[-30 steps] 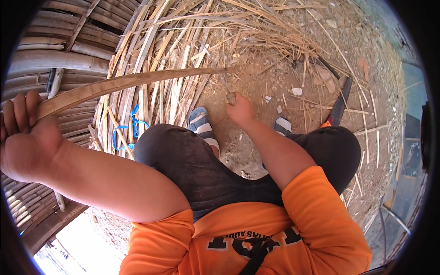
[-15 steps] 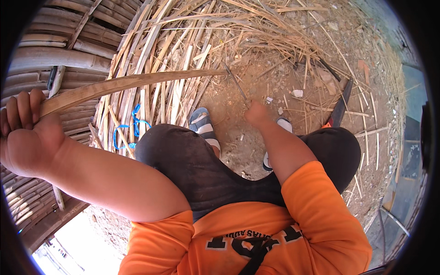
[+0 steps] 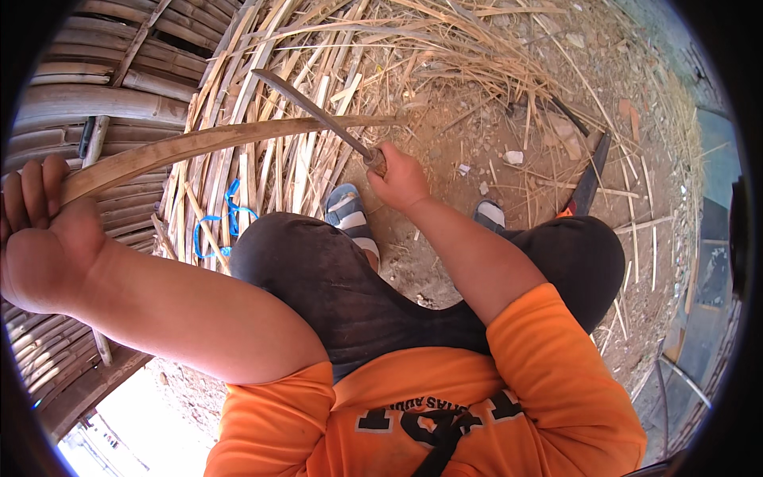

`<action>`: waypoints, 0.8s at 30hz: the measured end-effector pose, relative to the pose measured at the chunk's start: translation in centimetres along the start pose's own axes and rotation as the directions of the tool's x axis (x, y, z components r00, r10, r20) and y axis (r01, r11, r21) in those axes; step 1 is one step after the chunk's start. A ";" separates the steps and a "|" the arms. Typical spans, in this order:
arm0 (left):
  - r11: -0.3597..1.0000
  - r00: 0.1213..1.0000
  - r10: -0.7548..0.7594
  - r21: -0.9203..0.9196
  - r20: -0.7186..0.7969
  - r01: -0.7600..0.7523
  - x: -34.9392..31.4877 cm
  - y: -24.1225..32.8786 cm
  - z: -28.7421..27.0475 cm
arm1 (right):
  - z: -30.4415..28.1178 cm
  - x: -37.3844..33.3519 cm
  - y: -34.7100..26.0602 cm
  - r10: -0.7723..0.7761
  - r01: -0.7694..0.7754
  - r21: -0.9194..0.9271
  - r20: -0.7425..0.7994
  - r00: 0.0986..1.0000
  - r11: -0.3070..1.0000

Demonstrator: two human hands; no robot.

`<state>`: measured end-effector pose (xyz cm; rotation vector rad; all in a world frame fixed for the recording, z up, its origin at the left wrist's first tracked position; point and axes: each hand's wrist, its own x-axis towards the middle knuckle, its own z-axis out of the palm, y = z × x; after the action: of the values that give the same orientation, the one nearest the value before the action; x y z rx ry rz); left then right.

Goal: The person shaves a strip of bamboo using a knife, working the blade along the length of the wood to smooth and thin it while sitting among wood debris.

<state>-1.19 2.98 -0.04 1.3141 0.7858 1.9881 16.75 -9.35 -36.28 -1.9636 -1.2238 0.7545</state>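
Note:
My left hand [image 3: 52, 226], at the far left, is wrapped round one end of a long, flat bamboo strip [image 3: 199, 145]. The strip runs rightward in front of my knees, its far end near the dirt floor. In my right hand [image 3: 400, 176] is the wooden handle of a long-bladed knife [image 3: 306, 103]. Its dark blade points up and left and crosses over the strip; whether it touches the strip I cannot tell.
Many split bamboo strips [image 3: 274, 87] lie heaped ahead, left of centre, with shavings [image 3: 469, 44] beyond. A handsaw [image 3: 592, 175] rests by my right knee. Blue strapping [image 3: 230, 215] lies near my left knee. A bamboo slat wall [image 3: 103, 103] stands left.
My right hand has moved left and nearer to me with the knife, whose blade now lies across the strip farther along toward my left hand. The left hand has barely moved.

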 end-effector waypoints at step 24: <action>0.999 0.999 0.014 0.034 -0.045 -0.012 -0.5 0.0 0.7 | -0.1 -3.0 4.7 0.292 -0.291 -0.179 -0.020 0.956 0.940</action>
<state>-0.37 2.70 -0.03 1.3002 0.8378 2.0294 18.06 -13.65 -39.62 -2.3278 -1.0466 0.8201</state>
